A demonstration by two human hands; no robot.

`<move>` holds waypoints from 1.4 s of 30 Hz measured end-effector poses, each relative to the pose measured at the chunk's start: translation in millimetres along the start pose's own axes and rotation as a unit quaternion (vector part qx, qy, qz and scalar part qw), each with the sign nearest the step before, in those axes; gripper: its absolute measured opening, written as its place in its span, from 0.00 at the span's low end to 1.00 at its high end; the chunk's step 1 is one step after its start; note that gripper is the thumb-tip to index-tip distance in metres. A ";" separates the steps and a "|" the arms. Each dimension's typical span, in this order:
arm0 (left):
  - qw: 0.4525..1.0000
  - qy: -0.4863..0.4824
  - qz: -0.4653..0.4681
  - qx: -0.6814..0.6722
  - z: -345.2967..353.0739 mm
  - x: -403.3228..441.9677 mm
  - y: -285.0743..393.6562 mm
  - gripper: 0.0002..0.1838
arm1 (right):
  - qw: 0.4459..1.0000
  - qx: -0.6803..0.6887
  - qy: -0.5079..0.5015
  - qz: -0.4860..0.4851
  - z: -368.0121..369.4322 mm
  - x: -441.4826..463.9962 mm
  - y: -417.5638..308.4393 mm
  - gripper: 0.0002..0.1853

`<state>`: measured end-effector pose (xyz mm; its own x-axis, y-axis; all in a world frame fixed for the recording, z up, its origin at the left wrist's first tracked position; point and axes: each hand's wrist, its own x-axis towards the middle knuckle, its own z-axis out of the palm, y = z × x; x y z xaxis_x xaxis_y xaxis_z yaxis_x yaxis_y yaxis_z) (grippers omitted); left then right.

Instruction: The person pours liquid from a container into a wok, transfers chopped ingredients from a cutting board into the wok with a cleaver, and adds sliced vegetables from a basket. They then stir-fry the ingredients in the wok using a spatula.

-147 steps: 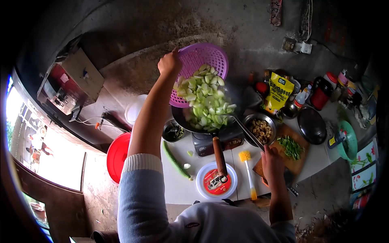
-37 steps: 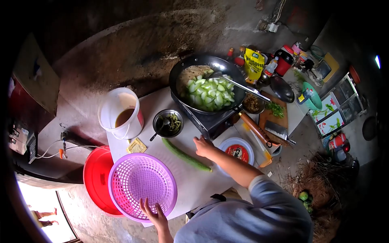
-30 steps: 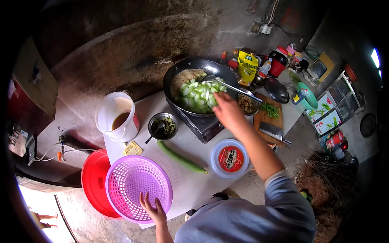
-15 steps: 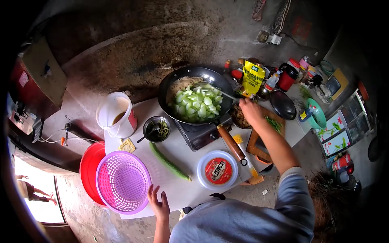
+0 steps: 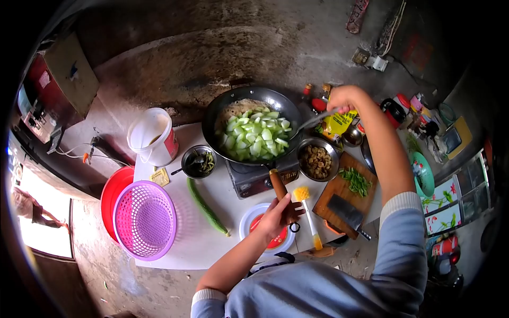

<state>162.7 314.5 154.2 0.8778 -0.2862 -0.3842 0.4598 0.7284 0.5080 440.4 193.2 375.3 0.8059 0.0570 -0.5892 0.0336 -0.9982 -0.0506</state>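
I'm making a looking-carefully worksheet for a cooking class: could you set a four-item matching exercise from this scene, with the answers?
Column 1
1. Left hand
2. Right hand
3. Cleaver
4. Plastic basket

Column 2
A. Lying on the wooden board
B. Purple
C. Gripping the wok handle
D. Holding the metal utensil that reaches to the wok

Pairs: 1-C, 2-D, 3-A, 4-B.

Both arms extended toward the wok (image 5: 281, 103).
Left hand (image 5: 272, 217) on the wok's near side, fingers curled around its handle (image 5: 277, 183); right hand (image 5: 345, 99) beyond the wok's right rim, closed, bent inward at the wrist.
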 end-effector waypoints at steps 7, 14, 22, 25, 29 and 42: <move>0.994 0.094 0.031 -0.053 11.0 20.4 -12.4 0.13 | 0.932 0.320 -0.089 -0.146 113.5 109.7 20.1 0.14; 0.995 0.085 0.036 -0.039 9.9 19.6 -13.1 0.15 | 0.920 0.187 0.160 -0.304 130.9 109.6 10.2 0.16; 0.997 0.053 0.038 -0.029 5.3 19.9 -13.0 0.15 | 0.828 -0.164 0.405 -0.351 94.3 -8.5 16.2 0.11; 0.997 0.056 0.036 -0.028 4.7 21.8 -13.4 0.14 | 0.791 -0.239 0.415 -0.381 79.1 -53.5 19.2 0.11; 0.998 0.050 0.035 -0.022 2.6 24.5 -12.7 0.14 | 0.775 -0.317 0.426 -0.342 60.8 -113.9 13.6 0.07; 0.998 0.047 0.038 -0.035 3.3 29.4 -17.1 0.14 | 0.737 -0.411 0.440 -0.306 130.7 -44.1 -34.4 0.05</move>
<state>181.0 291.6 136.7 0.8918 -0.1715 -0.4187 0.3792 0.7882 0.4847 326.5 227.7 297.6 0.5506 0.8274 0.1107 0.6053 -0.4870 0.6296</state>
